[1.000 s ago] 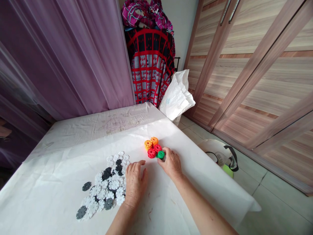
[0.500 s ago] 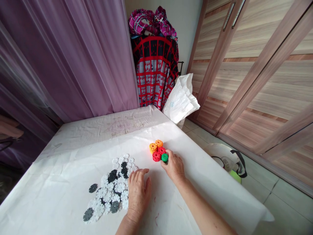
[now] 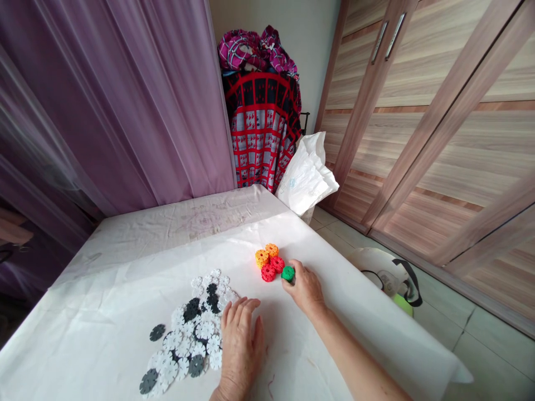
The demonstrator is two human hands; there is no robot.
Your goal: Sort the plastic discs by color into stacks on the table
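Observation:
My right hand (image 3: pixel 307 288) is closed around a small stack of green notched plastic discs (image 3: pixel 288 273), held between thumb and fingers near the tabletop. Just left of it stand two stacks of red discs (image 3: pixel 268 272), with two orange stacks (image 3: pixel 262 258) behind them, all close together. My left hand (image 3: pixel 240 345) rests at the right edge of a loose pile of white snowflake-shaped discs (image 3: pixel 171 370), its fingers stretched out and apart from the thumb. Mixed into that pile are black discs (image 3: pixel 191 308) and dark grey ones (image 3: pixel 196 366). One dark disc (image 3: pixel 157 332) lies apart on the left.
A white cloth covers the table (image 3: pixel 104 289). Purple curtains (image 3: pixel 167 100) hang along its far left. Past the far corner are a white bag (image 3: pixel 307 175) and a red patterned cloth (image 3: pixel 259 133). Wooden wardrobe doors (image 3: pixel 418 150) rise at the right, with a bag (image 3: pixel 378 267) on the floor.
My right hand has moved slightly right with the green stack, opening a gap from the red stacks. My left hand stays beside the pile. The view has tilted a little.

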